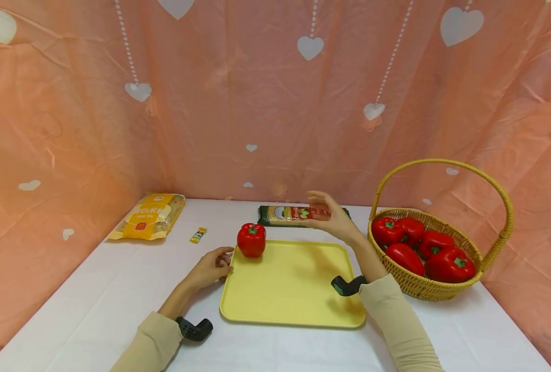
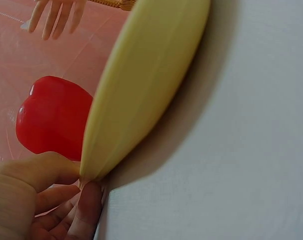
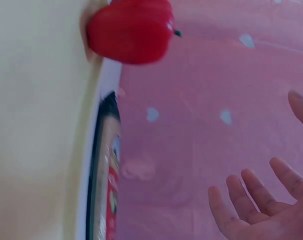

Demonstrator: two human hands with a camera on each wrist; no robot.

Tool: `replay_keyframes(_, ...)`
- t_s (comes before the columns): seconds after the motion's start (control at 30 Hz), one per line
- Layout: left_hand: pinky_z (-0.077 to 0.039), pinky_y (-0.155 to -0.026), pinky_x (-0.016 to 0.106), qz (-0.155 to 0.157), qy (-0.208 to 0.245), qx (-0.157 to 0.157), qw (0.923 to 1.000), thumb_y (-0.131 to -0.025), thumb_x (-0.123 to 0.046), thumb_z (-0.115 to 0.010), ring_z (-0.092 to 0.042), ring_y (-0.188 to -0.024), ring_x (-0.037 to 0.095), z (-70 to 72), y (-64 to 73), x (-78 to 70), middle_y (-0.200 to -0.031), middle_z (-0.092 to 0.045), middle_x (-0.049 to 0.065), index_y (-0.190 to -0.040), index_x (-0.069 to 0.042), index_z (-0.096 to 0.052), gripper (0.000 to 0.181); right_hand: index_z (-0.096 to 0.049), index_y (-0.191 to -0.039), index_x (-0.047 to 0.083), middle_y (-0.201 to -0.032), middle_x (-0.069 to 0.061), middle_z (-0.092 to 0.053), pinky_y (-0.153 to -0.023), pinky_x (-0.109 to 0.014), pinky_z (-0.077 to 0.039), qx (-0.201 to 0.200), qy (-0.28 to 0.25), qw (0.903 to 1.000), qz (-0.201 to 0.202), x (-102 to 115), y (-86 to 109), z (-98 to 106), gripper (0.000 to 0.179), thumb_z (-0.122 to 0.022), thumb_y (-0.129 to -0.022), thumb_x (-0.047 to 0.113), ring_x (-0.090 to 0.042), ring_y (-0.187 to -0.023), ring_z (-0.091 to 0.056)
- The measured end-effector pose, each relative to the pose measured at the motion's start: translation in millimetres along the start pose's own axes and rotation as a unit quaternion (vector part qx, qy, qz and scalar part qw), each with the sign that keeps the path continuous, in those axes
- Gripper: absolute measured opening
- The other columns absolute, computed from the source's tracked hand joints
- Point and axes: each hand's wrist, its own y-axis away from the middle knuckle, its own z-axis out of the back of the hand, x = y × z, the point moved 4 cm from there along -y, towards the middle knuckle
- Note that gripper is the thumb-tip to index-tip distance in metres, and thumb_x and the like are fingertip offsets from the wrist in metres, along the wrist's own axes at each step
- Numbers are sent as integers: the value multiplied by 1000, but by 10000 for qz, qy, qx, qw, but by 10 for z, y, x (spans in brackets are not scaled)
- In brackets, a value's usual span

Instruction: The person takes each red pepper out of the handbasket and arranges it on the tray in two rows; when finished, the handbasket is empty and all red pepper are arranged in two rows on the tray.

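Note:
A red bell pepper with a green stem stands at the far left corner of a yellow tray. My left hand pinches the tray's left rim, thumb and fingers on either side of it in the left wrist view, close to the pepper. My right hand is raised over the tray's far right part, holding nothing, its fingers spread and slightly bent. In the head view it overlaps a long green-ended noodle packet lying behind the tray. The right wrist view shows this hand apart from everything.
At the right stands a wicker basket with a tall arched handle and several red peppers inside. A yellow and clear food bag lies at the back left, with a small yellow sachet beside it. A pink curtain encloses the table.

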Motion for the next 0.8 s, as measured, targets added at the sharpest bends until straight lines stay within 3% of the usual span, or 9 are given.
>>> replay_keyframes(0.3,-48,-56,25,-84,35,11,10000,-81,3,-60,-51,-72,15,-7,-3,10,-93,-52,13,-130,11,-41,53,-39,-138,9,-133,-14,-42,-101,-47,-37,-508,38,9986,133,71,196,439,62,-68,-83,7,-26,-120,-43)
replay_keyframes(0.57,-48,-56,25,-137,5,29,9999,-82,3,-60,-50,-71,15,-17,-15,10,-92,-52,13,-130,12,-41,52,-41,-137,9,-128,0,-46,-90,-18,-44,-835,365,9954,284,79,465,843,57,-65,-85,6,-8,-115,-45)
replay_keyframes(0.67,-49,-57,26,-47,2,0,10000,-82,3,-60,-50,-71,15,-14,-21,18,-92,-51,12,-131,10,-41,53,-42,-137,12,-126,3,-47,-85,-15,-45,-1075,548,9926,163,70,564,988,56,-65,-86,8,-9,-112,-46)
replay_keyframes(0.8,-50,-58,26,85,23,-22,10000,-82,3,-60,-51,-72,16,-18,-26,29,-92,-51,12,-131,8,-42,53,-40,-138,10,-128,-8,-46,-81,-14,-45,-1270,784,9888,60,61,670,1150,56,-63,-87,10,-19,-113,-47)
